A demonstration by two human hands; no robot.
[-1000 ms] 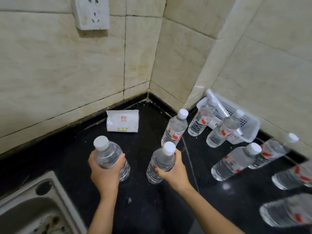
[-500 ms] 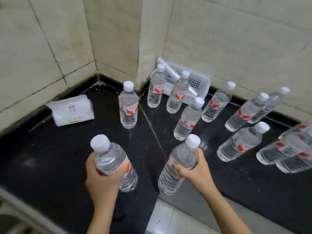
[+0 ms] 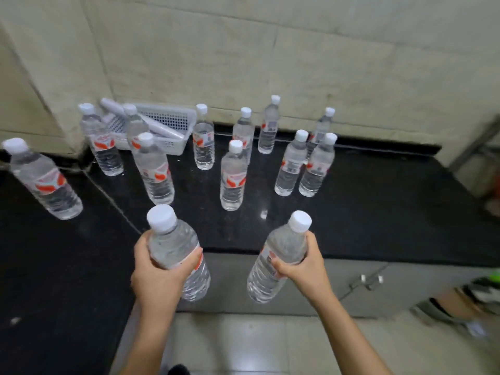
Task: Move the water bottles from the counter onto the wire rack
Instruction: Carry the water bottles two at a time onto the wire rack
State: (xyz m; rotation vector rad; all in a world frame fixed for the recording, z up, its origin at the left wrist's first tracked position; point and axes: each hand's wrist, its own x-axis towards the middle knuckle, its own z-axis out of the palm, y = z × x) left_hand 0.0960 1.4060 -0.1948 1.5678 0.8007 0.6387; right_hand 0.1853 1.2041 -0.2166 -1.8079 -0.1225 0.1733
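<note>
My left hand [image 3: 157, 274] grips a clear water bottle [image 3: 176, 244] with a white cap and a red label, held upright off the black counter [image 3: 378, 212]. My right hand [image 3: 305, 263] grips a second water bottle [image 3: 281, 253], tilted slightly, past the counter's front edge. Several more capped bottles stand on the counter behind, among them one in the middle [image 3: 232, 177] and one at the far left [image 3: 44, 182]. At the far right edge a grey metal frame [image 3: 476, 147] shows, perhaps the wire rack; I cannot tell.
A white perforated plastic basket [image 3: 173, 123] with a white tube in it sits in the counter's corner against the tiled wall. Grey cabinet doors with metal handles [image 3: 370, 280] lie below the counter. Light floor tiles [image 3: 243, 345] show beneath my arms.
Both hands have carried their bottles back off the counter, over its front edge. My view has swung right, away from the sink and tissue pack, bringing the row of bottles and the cabinet into sight.
</note>
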